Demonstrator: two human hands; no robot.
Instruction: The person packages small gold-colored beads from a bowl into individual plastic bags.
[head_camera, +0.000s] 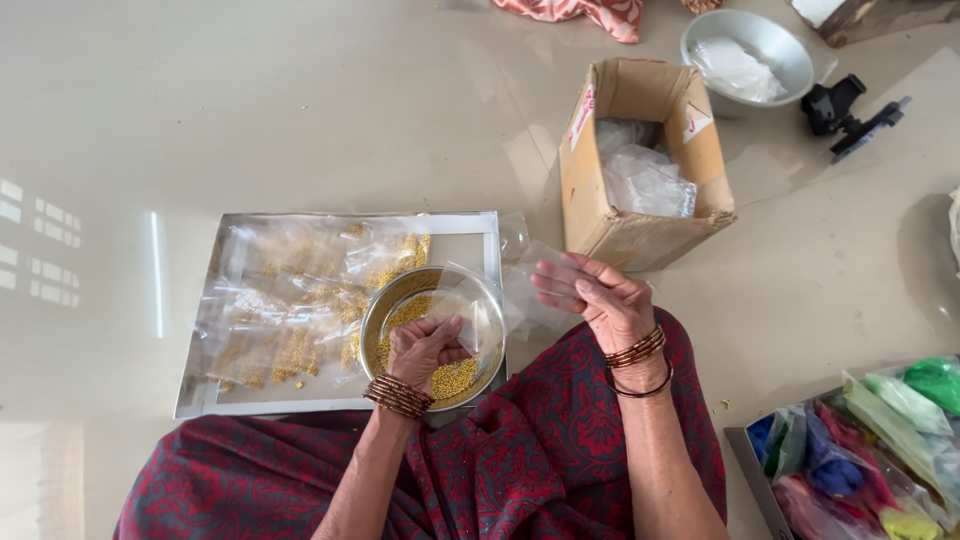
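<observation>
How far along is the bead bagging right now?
Done: filled bead packets lie on the tray. In hand: left hand pinches a clear pouch over the bead bowl; right hand is open. Left: beads remain in the bowl.

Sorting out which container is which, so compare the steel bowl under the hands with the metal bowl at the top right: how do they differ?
The steel bowl holds small golden beads; the metal bowl at the top right holds crumpled clear plastic. The steel bowl sits on a flat tray with the left hand over it; the metal bowl stands on the floor, untouched. Both are round, shiny metal.
</observation>
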